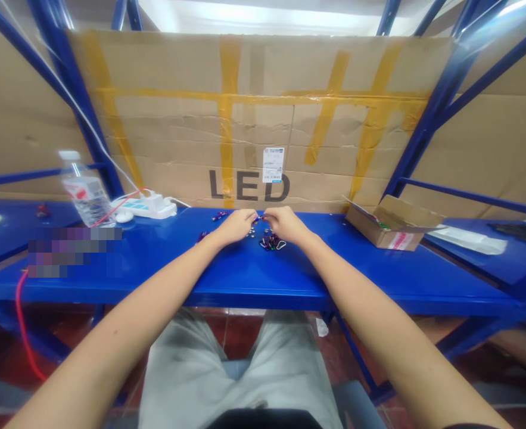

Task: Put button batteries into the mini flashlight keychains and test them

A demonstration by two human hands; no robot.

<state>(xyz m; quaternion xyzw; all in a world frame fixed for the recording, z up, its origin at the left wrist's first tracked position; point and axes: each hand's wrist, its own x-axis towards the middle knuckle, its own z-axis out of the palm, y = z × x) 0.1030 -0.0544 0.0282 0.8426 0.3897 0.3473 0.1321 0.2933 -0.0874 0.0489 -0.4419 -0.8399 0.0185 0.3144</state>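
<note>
Gleaming blue bench [379, 280] beneath clips [270, 242], cardboard [177, 137] behind.

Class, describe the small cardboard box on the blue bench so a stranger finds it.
Find the big cardboard sheet marked LED behind the blue bench. Right of the right hand sits the small cardboard box. It alone on the bench has open flaps.

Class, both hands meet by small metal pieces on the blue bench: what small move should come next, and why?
Probably lower the small piece onto the loose pile: left hand and right hand both seem to pinch it, just beside that pile.
</note>
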